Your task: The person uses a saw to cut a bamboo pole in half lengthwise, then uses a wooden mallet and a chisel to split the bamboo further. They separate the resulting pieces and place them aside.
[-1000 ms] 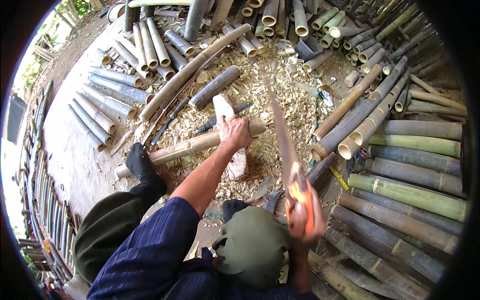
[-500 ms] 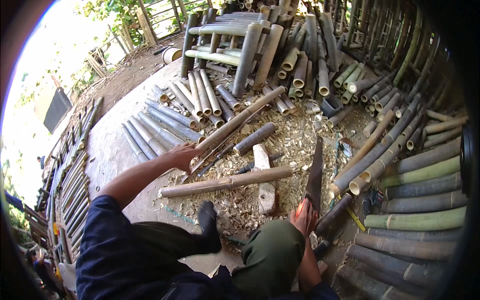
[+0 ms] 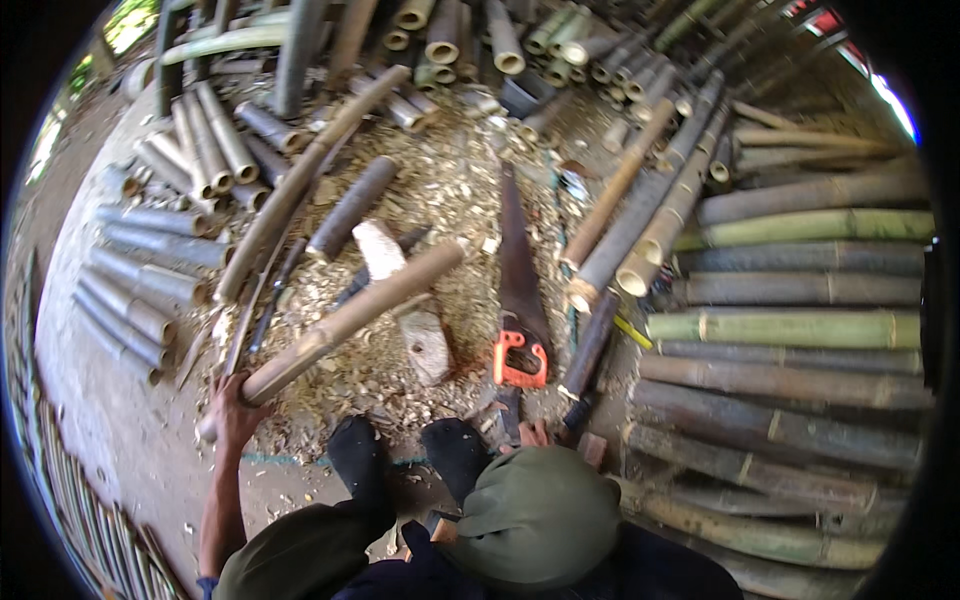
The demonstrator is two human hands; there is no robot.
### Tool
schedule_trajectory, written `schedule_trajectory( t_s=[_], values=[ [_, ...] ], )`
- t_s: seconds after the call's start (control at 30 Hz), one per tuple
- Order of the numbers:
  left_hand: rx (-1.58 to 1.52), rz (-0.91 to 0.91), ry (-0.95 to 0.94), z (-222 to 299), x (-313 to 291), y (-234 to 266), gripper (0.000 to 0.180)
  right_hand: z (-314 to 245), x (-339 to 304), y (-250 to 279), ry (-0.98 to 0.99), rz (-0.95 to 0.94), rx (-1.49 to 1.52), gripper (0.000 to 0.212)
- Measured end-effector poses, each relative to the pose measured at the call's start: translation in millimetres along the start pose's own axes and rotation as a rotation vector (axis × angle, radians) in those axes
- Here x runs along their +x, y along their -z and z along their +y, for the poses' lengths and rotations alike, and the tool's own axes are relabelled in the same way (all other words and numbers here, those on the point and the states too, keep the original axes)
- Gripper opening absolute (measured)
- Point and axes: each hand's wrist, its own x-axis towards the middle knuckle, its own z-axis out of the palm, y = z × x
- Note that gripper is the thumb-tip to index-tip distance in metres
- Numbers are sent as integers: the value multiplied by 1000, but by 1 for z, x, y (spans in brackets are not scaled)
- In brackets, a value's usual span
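Bamboo pole [image 3: 350,320] crosses over the block [image 3: 427,345], grasped by your left hand [image 3: 232,412] left of the block; right of it lies the saw [image 3: 520,260]. Your right hand [image 3: 534,433] is half hidden; its grip, I cannot tell.

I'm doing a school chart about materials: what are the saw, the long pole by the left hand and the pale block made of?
Saw: probably metal blade, thin, dark and dull, maybe rusty; its evenly orange handle looks like plastic.
Pole: likely bamboo, smooth, tan and round.
Pale block: perhaps wood; its surface looks rough and unpainted.
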Motion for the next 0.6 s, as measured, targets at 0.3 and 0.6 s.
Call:
schedule_trajectory(
  t_s=[0.3,0.6],
  values=[
    [-124,316,50,-33,112,71,55,8,-30,58,-97,-55,254,58],
    [217,180,140,-20,234,41,74,165,31,142,-154,366,337,48]
  ],
)
